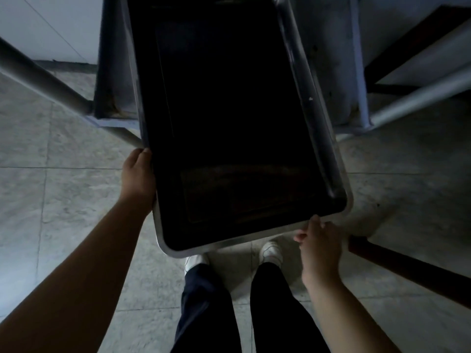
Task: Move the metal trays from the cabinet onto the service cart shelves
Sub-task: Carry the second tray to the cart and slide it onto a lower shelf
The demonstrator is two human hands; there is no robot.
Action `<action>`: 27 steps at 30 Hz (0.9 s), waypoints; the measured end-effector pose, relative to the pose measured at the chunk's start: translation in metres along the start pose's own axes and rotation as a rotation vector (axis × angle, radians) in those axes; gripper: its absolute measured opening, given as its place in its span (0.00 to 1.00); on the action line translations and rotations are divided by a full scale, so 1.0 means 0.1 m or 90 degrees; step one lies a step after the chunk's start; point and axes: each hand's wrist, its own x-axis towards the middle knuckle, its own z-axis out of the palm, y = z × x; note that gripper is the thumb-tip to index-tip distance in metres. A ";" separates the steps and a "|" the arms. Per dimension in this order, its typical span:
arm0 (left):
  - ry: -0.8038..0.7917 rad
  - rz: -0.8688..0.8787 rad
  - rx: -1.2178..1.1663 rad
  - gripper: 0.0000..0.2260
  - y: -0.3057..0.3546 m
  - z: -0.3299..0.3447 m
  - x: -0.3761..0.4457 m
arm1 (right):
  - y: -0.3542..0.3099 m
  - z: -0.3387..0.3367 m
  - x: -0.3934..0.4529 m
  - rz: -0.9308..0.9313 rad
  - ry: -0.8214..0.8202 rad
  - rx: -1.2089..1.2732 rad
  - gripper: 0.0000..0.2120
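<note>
A large rectangular metal tray (229, 128) with a dark inside and a shiny rim fills the middle of the view, its long axis pointing away from me. My left hand (137, 177) grips its left rim near the close corner. My right hand (318, 243) holds the near rim at the right corner. The tray's far half lies over the grey cart shelf (109, 80); its near half hangs out over the floor. The scene is dim.
Grey cart tubes run diagonally at the left (46, 80) and right (418, 98). A dark wooden edge (407, 266) juts in at the lower right. My legs and white shoes (271, 252) stand on the tiled floor beneath the tray.
</note>
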 end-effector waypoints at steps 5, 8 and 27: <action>-0.046 0.003 -0.075 0.10 -0.15 0.06 -0.04 | -0.24 0.08 0.37 -0.054 -0.053 0.098 0.11; -0.092 -0.008 -0.126 0.11 -0.27 0.20 -0.11 | -0.52 0.08 0.75 -0.046 -0.048 0.170 0.11; -0.163 -0.080 -0.275 0.03 -0.21 1.29 -0.44 | -1.13 0.28 1.45 -0.309 0.021 -0.268 0.16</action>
